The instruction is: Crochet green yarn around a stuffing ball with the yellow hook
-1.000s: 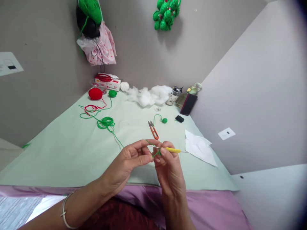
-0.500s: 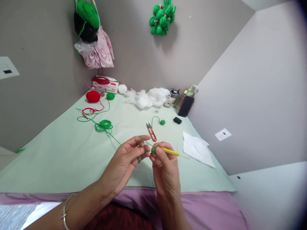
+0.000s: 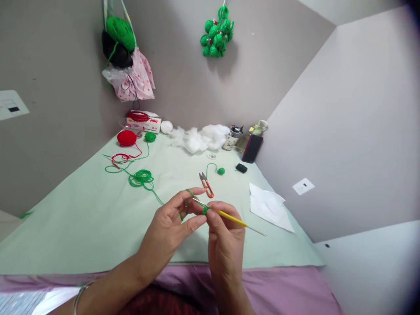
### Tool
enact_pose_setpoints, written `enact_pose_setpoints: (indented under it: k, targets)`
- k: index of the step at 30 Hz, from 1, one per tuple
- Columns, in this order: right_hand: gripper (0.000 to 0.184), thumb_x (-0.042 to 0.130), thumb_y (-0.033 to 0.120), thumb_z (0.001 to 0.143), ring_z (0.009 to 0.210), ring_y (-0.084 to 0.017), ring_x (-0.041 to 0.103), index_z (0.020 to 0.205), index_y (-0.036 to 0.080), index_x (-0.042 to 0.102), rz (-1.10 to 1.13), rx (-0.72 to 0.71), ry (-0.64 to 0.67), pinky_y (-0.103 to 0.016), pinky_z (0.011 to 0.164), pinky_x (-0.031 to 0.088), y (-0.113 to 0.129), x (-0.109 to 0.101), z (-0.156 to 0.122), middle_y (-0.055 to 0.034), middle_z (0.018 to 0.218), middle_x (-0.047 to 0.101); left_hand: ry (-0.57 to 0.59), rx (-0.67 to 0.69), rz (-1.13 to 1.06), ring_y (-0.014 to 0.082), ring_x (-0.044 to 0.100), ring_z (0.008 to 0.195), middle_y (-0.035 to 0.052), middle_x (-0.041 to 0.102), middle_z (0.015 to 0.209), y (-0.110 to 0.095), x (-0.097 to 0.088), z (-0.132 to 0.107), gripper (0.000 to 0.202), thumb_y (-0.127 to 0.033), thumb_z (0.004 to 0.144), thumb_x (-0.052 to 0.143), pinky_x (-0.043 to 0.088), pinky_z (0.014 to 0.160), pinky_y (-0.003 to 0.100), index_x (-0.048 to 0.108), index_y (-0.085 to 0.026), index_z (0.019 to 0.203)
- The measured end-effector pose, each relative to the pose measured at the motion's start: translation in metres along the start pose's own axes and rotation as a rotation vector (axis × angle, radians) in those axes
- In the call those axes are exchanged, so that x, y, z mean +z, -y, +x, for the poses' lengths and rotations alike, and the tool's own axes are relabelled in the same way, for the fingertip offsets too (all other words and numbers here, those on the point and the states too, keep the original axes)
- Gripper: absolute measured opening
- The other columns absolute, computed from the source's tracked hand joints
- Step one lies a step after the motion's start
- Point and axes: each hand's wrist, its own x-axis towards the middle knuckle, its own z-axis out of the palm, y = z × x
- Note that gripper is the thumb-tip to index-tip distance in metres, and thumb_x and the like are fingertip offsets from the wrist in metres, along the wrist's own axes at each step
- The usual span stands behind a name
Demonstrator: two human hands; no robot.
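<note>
My left hand [image 3: 170, 225] pinches a small green crochet piece [image 3: 205, 210], with green yarn [image 3: 188, 194] wound over its raised forefinger. My right hand [image 3: 225, 240] grips a yellow-handled crochet hook [image 3: 229, 216] whose tip is in the green piece. The hook's metal end points right and down over the pale green table cover [image 3: 82, 218]. The yarn strand runs back from my left hand to a loose green coil [image 3: 141, 178] on the cover.
Orange thread snips [image 3: 206, 184] lie just beyond my hands, with a small green ball [image 3: 221, 170] behind. Red yarn ball [image 3: 127, 138], white stuffing [image 3: 200, 138], a cup [image 3: 231, 141], a phone [image 3: 252, 148] and white paper [image 3: 269, 205] lie further off. Green crochet pieces [image 3: 216, 33] hang on the wall.
Both hands have dropped a little toward me. The yarn now loops over my left forefinger, and the hook's handle tilts lower to the right.
</note>
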Motion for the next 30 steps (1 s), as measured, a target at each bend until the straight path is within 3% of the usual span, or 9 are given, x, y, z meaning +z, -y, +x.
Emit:
enact_pose_setpoints:
  k: [7,13,20,24,30]
  targets:
    - [0.012,0.078,0.014,0.084,0.074,-0.012,0.066,0.085,0.026,0.078,-0.060,-0.232,0.047,-0.024,0.066,0.054,-0.010,0.002,-0.003,0.0014,0.080,0.070,-0.074,-0.015,0.027,0.0113,0.060,0.088,-0.0039,0.065,0.087,0.005,0.001,0.003,0.035,-0.026,0.082,0.082,0.050,0.087,0.022,0.075,-0.030,0.116]
    - [0.018,0.072,0.008,0.088,0.082,-0.015,0.066,0.089,0.026,0.076,-0.208,-0.403,0.073,-0.028,0.071,0.055,-0.012,-0.001,-0.007,-0.0004,0.084,0.070,-0.033,-0.077,0.006,0.0102,0.057,0.086,-0.0041,0.062,0.087,0.005,-0.004,0.002,0.031,-0.029,0.083,0.082,0.048,0.085,0.021,0.076,-0.031,0.113]
    - [0.020,0.059,0.014,0.098,0.094,-0.017,0.067,0.105,0.026,0.074,-0.330,-0.396,0.240,-0.031,0.078,0.055,-0.002,-0.010,-0.010,-0.0036,0.098,0.070,-0.032,-0.120,-0.079,0.0101,0.059,0.090,-0.0039,0.064,0.089,0.002,-0.001,0.001,0.033,-0.029,0.085,0.081,0.046,0.090,0.021,0.075,-0.032,0.117]
    - [0.021,0.062,0.012,0.096,0.095,-0.016,0.066,0.105,0.026,0.076,-0.390,-0.442,0.247,-0.030,0.080,0.054,-0.001,-0.010,-0.010,-0.0034,0.097,0.070,-0.012,-0.105,-0.084,0.0102,0.058,0.089,-0.0037,0.064,0.086,0.002,-0.002,0.000,0.033,-0.029,0.086,0.080,0.045,0.090,0.023,0.075,-0.031,0.119]
    - [0.010,0.073,0.019,0.091,0.071,-0.010,0.062,0.091,0.028,0.077,-0.135,-0.181,0.232,-0.025,0.068,0.051,-0.001,-0.012,0.001,0.0028,0.082,0.066,-0.038,-0.156,-0.119,0.0107,0.058,0.087,-0.0032,0.061,0.086,0.001,-0.004,0.001,0.035,-0.027,0.081,0.083,0.045,0.089,0.025,0.077,-0.030,0.116]
